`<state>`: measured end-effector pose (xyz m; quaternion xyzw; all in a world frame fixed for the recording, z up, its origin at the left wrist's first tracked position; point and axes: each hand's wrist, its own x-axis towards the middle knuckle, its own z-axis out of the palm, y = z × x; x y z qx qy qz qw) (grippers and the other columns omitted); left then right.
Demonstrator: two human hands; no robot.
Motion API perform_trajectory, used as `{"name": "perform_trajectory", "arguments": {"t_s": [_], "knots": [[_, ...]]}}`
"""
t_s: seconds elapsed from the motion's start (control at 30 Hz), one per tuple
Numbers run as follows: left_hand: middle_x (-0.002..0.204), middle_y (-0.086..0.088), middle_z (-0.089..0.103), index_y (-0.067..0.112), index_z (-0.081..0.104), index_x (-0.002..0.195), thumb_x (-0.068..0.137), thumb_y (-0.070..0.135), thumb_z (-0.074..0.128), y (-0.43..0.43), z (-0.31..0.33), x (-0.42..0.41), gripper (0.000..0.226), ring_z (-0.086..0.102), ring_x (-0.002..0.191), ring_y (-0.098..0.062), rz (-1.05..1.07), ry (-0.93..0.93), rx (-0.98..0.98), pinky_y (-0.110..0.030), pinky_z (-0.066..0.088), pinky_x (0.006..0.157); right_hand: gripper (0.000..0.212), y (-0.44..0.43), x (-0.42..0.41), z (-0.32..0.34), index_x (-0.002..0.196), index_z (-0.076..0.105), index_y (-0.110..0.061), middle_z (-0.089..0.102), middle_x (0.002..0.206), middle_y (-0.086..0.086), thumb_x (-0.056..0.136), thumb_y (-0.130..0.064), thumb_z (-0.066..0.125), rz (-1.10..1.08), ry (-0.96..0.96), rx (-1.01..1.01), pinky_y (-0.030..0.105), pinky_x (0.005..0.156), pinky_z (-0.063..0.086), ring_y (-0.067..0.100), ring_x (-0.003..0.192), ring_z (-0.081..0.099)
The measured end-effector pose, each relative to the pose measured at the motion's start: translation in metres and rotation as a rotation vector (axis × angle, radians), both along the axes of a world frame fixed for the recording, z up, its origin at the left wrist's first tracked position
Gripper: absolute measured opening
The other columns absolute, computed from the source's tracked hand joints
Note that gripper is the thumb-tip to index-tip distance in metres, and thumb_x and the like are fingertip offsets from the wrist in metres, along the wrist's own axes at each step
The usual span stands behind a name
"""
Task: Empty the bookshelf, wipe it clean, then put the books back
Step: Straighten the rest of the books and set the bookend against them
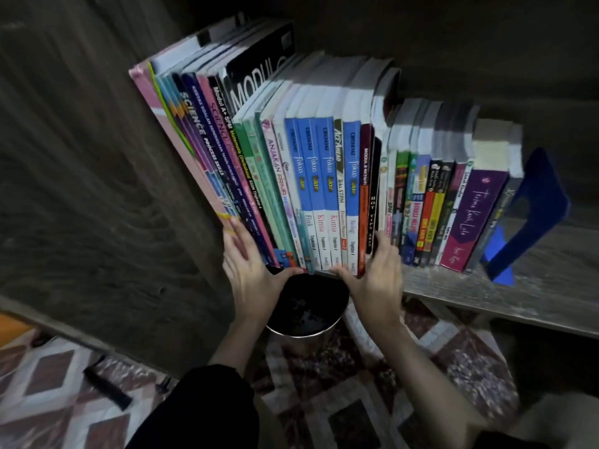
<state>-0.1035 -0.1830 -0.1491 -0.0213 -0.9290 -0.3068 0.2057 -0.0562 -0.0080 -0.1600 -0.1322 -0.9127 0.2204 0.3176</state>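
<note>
The block of books [308, 189] looks heavy, slippery — best squeezed at both ends: left hand [249, 270] at seven o'clock, right hand [376, 273] at five, press flat inward.

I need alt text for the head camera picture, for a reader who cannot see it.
The left hand and the right hand press a block of schoolbooks between them on a wooden shelf. Smaller books and a blue bookend stand to the right; a black bin stands below.
</note>
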Motion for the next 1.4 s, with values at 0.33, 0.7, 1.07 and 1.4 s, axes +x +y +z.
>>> {"name": "perform_trajectory", "arguments": {"t_s": [0.33, 0.7, 1.07, 1.4], "knots": [[0.153, -0.027, -0.001, 0.028, -0.021, 0.145, 0.044, 0.075, 0.070, 0.010, 0.000, -0.004, 0.144, 0.008, 0.142, -0.040, -0.067, -0.036, 0.108, -0.048, 0.019, 0.112, 0.108, -0.012, -0.007, 0.001, 0.133, 0.034, 0.008, 0.053, 0.104, 0.023, 0.071, -0.079, 0.047, -0.109, -0.115, 0.097, 0.040, 0.084, 0.048, 0.036, 0.095, 0.055], [0.147, -0.031, 0.023, 0.030, -0.019, 0.143, 0.039, 0.071, 0.077, 0.010, 0.003, -0.001, 0.148, 0.033, 0.130, -0.041, 0.067, 0.001, 0.036, -0.054, 0.031, 0.099, 0.089, 0.001, -0.001, 0.002, 0.138, 0.032, 0.001, 0.048, 0.118, 0.012, 0.078, -0.055, 0.067, 0.115, -0.028, -0.103, 0.041, 0.095, 0.041, 0.024, 0.107, 0.043], [0.157, -0.019, 0.000, 0.021, -0.030, 0.141, 0.046, 0.072, 0.074, 0.017, 0.013, 0.010, 0.150, 0.020, 0.139, -0.036, 0.083, -0.137, -0.003, -0.050, 0.024, 0.105, 0.043, 0.031, 0.003, 0.020, 0.089, 0.038, -0.017, 0.049, 0.086, -0.004, 0.077, -0.031, 0.077, 0.264, -0.215, -0.297, 0.023, 0.063, 0.034, 0.012, 0.078, 0.048], [0.155, -0.005, 0.023, 0.015, 0.012, 0.152, 0.090, 0.010, 0.052, 0.132, 0.034, 0.097, 0.074, 0.029, 0.139, -0.020, -0.174, -0.470, 0.919, -0.028, 0.022, 0.114, 0.018, 0.059, 0.032, 0.038, 0.080, 0.050, -0.017, 0.057, 0.073, -0.003, 0.085, -0.015, 0.067, 0.060, -0.174, -0.290, 0.030, 0.059, 0.044, 0.016, 0.066, 0.056]]}}
